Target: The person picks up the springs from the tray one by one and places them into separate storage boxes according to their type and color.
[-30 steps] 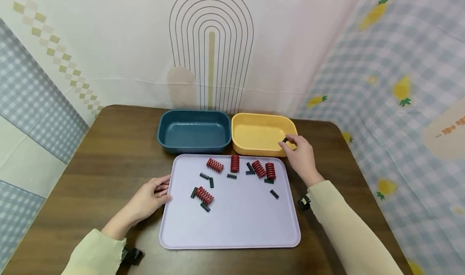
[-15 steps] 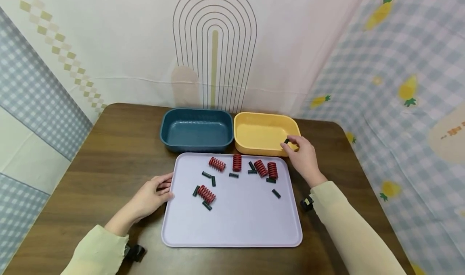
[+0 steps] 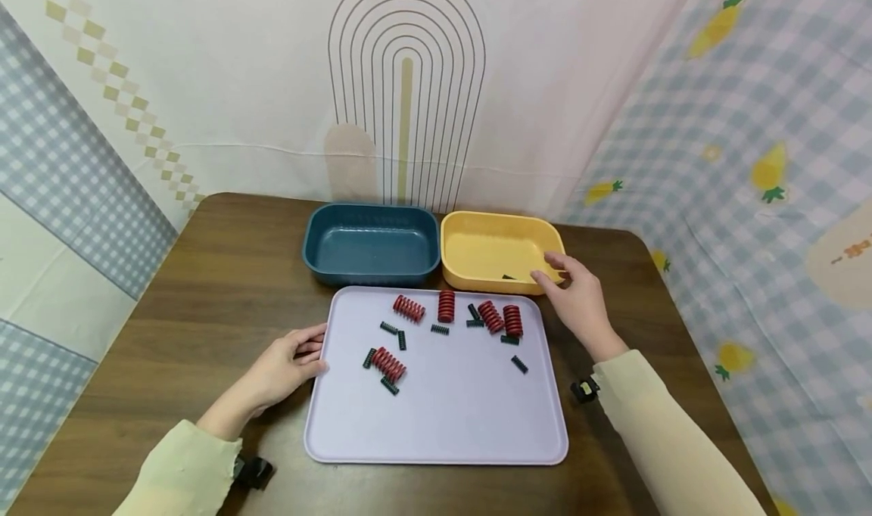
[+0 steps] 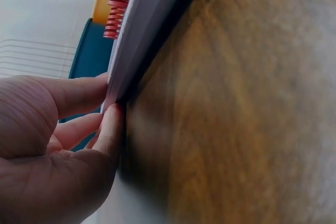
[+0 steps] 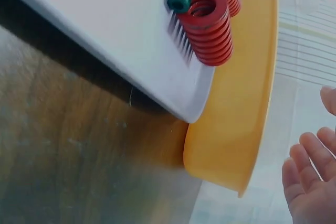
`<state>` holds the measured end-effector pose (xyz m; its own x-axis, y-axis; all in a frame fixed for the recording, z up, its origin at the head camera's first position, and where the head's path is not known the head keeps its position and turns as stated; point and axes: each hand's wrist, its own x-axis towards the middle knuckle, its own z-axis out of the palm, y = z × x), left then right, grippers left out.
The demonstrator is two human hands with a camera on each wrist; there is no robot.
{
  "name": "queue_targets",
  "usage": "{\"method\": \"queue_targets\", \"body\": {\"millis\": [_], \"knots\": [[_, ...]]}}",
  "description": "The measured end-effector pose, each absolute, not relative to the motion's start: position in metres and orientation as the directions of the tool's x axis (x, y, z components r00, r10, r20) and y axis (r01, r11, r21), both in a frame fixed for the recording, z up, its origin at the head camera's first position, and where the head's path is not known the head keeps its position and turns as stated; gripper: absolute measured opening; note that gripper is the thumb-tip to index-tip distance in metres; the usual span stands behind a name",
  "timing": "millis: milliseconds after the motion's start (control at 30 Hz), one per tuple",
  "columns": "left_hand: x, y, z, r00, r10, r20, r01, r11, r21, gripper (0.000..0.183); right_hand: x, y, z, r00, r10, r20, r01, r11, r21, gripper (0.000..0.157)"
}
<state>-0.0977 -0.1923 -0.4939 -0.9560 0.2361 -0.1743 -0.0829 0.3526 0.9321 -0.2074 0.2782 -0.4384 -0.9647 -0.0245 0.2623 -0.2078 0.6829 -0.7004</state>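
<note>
At the left rim of the pale lilac tray (image 3: pixel 436 425), my left hand (image 3: pixel 282 368) pinches the edge between thumb and fingers. My right hand (image 3: pixel 579 296) is at the front right corner of the yellow bin (image 3: pixel 470 281), thumb and fingers apart, holding nothing. Inside that bin lies a small dark green spring (image 3: pixel 509 277), partly hidden by the front wall. Several thick red coil springs, one of them a red spring (image 3: pixel 389 365), lie on the tray. Several small dark green springs, such as the green spring (image 3: pixel 520 364), are scattered among them.
A dark blue bin (image 3: pixel 371 274) stands left of the yellow one, behind the tray. All rest on a brown wooden table (image 3: pixel 225 274). A patterned cloth (image 3: pixel 272 85) hangs behind the table, with a checked cloth (image 3: pixel 715 160) on the right.
My right hand has let go of the small green spring, which now lies in the yellow bin, and its fingers have spread. My left hand stays on the tray rim.
</note>
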Motion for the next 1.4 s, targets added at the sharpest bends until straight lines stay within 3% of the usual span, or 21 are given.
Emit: {"method": "queue_targets", "body": {"millis": [600,1167,1400], "knots": [[-0.099,-0.196,-0.5,-0.942,0.261,-0.211,-0.134,0.284,0.949,0.067,-0.16,0.292,-0.449,-0.976,-0.154,0.151,-0.215,0.664,-0.716,0.051],[-0.098,-0.197,-0.494,-0.939,0.275,-0.209,-0.127,0.29,0.949,0.067,-0.137,0.292,-0.462,-0.971,-0.239,-0.009,-0.165,0.696,-0.698,0.06],[-0.099,-0.197,-0.497,-0.938,0.275,-0.211,-0.128,0.29,0.948,0.068,-0.132,0.291,-0.468,-0.961,-0.274,-0.032,-0.179,0.708,-0.684,0.051]]}}
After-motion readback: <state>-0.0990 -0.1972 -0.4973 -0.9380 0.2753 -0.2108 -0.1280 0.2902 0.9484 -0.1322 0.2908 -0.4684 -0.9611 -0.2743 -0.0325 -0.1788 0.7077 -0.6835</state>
